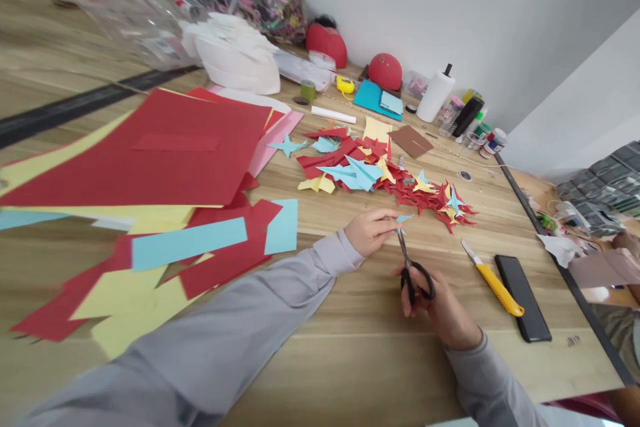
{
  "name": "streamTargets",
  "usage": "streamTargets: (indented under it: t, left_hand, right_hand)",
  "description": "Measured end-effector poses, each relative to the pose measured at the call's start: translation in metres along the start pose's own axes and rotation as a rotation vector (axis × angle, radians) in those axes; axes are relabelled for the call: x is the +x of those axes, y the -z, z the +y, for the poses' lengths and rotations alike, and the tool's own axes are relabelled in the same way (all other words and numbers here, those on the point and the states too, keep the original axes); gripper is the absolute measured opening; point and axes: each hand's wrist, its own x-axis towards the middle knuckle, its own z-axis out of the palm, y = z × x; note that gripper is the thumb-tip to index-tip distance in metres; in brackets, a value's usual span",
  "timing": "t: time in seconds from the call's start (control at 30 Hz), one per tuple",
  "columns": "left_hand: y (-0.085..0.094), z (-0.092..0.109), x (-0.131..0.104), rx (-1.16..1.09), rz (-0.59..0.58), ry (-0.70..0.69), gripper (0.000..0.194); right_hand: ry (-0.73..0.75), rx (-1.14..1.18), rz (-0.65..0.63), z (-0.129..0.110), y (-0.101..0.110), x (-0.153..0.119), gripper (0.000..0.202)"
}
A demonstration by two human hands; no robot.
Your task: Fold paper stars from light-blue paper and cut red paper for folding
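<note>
My left hand point(371, 232) pinches a small piece of blue paper point(403, 219) above the table. Black-handled scissors point(406, 259) are in my right hand point(440, 307), its fingers through the loops. The scissor blades point up at the blue piece, and their tips meet it or lie just beside it; I cannot tell which. Beyond my hands spreads a heap of folded and cut paper shapes point(360, 163), mostly red with some blue and yellow. Left of my left arm lie loose strips, among them a blue strip point(190, 244) and yellow scraps point(120, 290).
Large red sheets point(200, 140) are stacked at the left. A yellow utility knife point(500, 287) and a black phone point(523, 297) lie at the right. Tape measure point(345, 85), paper roll point(436, 97) and jars point(493, 143) stand along the wall. Another person's arm point(607, 267) shows at the right edge.
</note>
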Motion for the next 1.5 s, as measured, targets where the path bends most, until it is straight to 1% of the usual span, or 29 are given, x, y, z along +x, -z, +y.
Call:
streamTargets:
  t: [0.13,0.27,0.4,0.57,0.77,1.03,1.23,1.5]
  left_hand:
    - [-0.001,0.002,0.001,-0.025,0.01,0.008,0.017]
    - [-0.001,0.006,0.005,-0.105,0.047,0.038,0.014]
    - [-0.001,0.008,0.006,-0.145,0.043,0.047,0.014]
    - [0.0,0.008,0.005,-0.067,-0.018,-0.025,0.018]
    - [0.001,0.01,0.006,-0.001,-0.012,-0.072,0.018]
    - [0.005,0.009,0.005,0.028,-0.021,-0.092,0.023]
    - [0.005,0.01,0.005,0.023,-0.019,-0.139,0.023]
    - [0.005,0.009,0.003,0.026,-0.043,-0.129,0.025]
  right_hand:
    - [-0.016,-0.009,0.03,0.0,0.0,-0.001,0.051]
    - [0.016,0.018,0.019,0.002,0.004,-0.001,0.05]
    - [0.042,0.044,-0.003,0.003,0.009,-0.002,0.048]
    - [0.049,0.036,-0.006,0.001,0.014,-0.003,0.047]
    - [0.027,0.018,0.007,-0.002,0.015,-0.006,0.047]
    - [0.027,0.07,-0.028,-0.003,0.014,-0.008,0.049]
    - [0.026,0.084,-0.027,-0.005,0.015,-0.01,0.048]
    - [0.03,0.107,-0.007,-0.004,0.014,-0.009,0.049]
